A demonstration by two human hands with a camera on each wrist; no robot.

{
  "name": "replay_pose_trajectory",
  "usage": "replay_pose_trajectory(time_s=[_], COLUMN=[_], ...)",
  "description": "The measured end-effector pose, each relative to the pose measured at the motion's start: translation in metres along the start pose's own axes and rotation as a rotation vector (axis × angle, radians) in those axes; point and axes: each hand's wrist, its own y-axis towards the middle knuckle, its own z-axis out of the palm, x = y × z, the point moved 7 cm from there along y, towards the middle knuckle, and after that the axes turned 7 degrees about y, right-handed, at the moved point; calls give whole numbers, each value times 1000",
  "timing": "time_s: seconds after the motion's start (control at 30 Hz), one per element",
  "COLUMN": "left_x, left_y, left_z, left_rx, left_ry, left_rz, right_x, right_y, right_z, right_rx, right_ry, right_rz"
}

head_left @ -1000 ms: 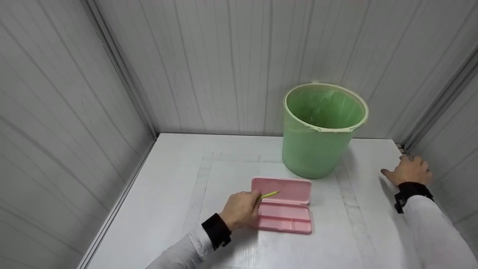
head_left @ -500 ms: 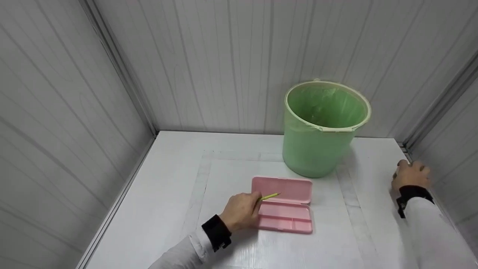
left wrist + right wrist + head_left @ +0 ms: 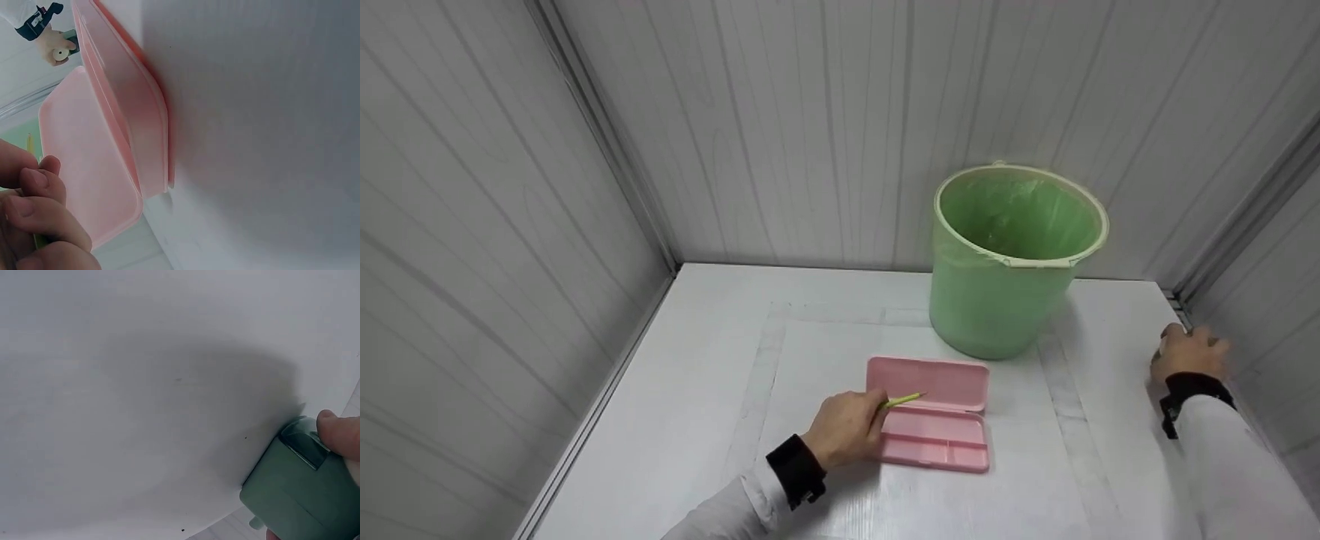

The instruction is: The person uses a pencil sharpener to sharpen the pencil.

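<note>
Pale panelled walls (image 3: 810, 135), white table (image 3: 705, 360), and both hands full!

Over by the open pink case (image 3: 934, 426), the left hand (image 3: 846, 429) has its fingers closed firmly round a yellow-green pencil (image 3: 904, 400), tip poking out above the case's lid. Do those knuckles brush the case? Can't tell. Well away at the table's right edge, the right hand (image 3: 1191, 352) clasps a boxy green device (image 3: 298, 495), thumb on one side, a fingertip peeping out on the other. Looks like a sharpener to me! Behind the case stands the green bucket (image 3: 994, 311), upright, neither hand on it.

So what's in hand? Getting hold of that device, I'd judge, with the pencil held ready. The next move probably calls for bringing device and pencil together, a steady grip on each, well clear of that bucket.
</note>
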Motion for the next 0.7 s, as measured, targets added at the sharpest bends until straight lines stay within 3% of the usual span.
replay_pose_trajectory(time_s=[0.3,0.47,0.7], left_x=[0,1,2], left_y=[1,0,0], left_z=[-1,-2,-3], left_rx=[-5,-11,-12], left_ry=[1,6,9], left_rz=[3,-1,-1], right_x=[1,5,40], right_y=[-2,-6,-10], right_z=[5,6,3], right_rx=[-91,-102,-143], right_ry=[13,23,24], right_rz=[-14,-28,-121])
